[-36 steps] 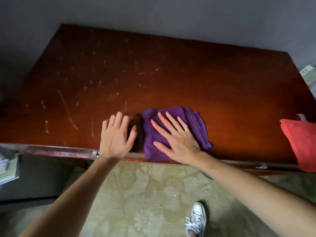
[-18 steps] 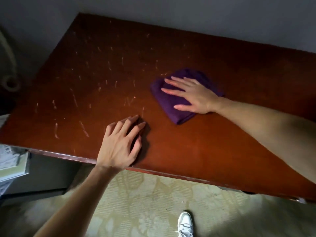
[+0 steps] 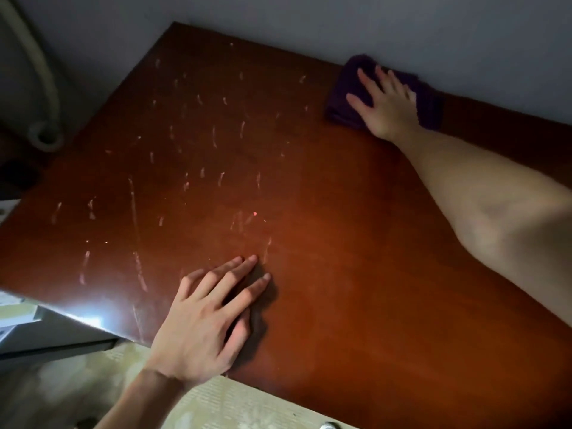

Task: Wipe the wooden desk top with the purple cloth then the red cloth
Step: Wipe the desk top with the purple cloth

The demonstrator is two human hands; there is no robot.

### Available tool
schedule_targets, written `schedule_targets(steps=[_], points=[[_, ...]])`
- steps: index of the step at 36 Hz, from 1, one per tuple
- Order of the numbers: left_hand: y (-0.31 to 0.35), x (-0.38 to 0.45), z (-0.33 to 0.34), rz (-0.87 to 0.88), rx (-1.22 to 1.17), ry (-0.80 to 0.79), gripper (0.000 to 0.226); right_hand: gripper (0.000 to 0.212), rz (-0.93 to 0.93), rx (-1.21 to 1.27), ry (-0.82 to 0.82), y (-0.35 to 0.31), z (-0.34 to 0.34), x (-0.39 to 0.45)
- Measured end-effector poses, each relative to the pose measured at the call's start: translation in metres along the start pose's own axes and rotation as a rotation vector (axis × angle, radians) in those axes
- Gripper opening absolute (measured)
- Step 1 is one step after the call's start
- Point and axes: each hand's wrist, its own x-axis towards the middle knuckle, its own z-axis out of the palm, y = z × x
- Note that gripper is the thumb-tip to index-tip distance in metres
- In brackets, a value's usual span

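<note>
We have the purple cloth (image 3: 383,94) folded into a pad at the far edge of the wooden desk top (image 3: 340,243), pushed right up against the grey wall (image 3: 402,26). Our right hand (image 3: 387,106) lies flat on it, fingers straight and spread, pressing down, not gripping. The cloth's long axis runs roughly left-right along the wall, and the right arm reaches across the desk on a diagonal to get there. Our left hand (image 3: 210,320) is flat on bare wood near the front edge, fingers straight and close together, holding nothing; we read it as a brace, well apart from the cloth. No room further out: the wall stops the stroke. Open room lies back toward us and off to the left, where pale streaks (image 3: 213,140) cover most of the left half of the top. So the next pass likely has to pull back or sweep left along the wall. The left edge drops off toward a pale pipe (image 3: 40,88). The red cloth is out of view, so that step is not started.
</note>
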Motion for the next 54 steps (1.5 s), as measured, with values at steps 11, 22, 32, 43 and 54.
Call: schedule_targets(steps=[11,22,32,43,54], points=[[0.0,0.0,-0.002,0.04,0.047,0.017,0.051,0.074,0.063,-0.019,-0.005,-0.043,0.016,-0.062],[0.005,-0.006,0.002,0.021,-0.055,0.362,0.028,0.082,-0.04,-0.07,-0.015,-0.14,0.05,-0.231],[-0.075,-0.036,-0.036,-0.125,-0.111,0.426,0.025,0.074,-0.208,-0.097,0.021,-0.207,0.074,-0.373],[-0.145,-0.033,-0.051,-0.042,0.102,0.12,0.047,0.076,-0.677,-0.185,-0.16,-0.169,0.054,-0.325],[-0.147,-0.031,-0.043,-0.091,0.076,0.092,0.047,0.073,-0.674,-0.167,-0.085,-0.132,0.045,-0.173]])
